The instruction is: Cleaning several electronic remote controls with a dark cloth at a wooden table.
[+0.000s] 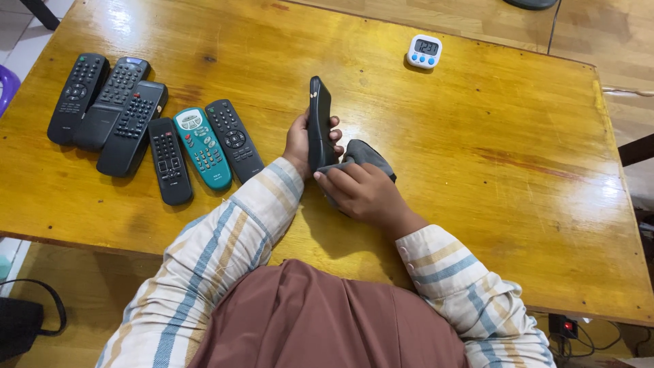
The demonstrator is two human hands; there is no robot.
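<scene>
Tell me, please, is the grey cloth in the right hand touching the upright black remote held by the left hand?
Touching: the head view shows the grey cloth pressed by the right hand against the black remote.

The scene is bright and evenly lit, and strong white glare lies on the glossy yellow wooden table (477, 123) in the upper left of the frame and along its right edge. Soft shadows fall below the arms toward the bottom. Everything is sharp, with the table edges slightly bowed.

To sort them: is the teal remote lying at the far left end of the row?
No, the teal remote lies fifth from the left, between two black remotes.
</scene>
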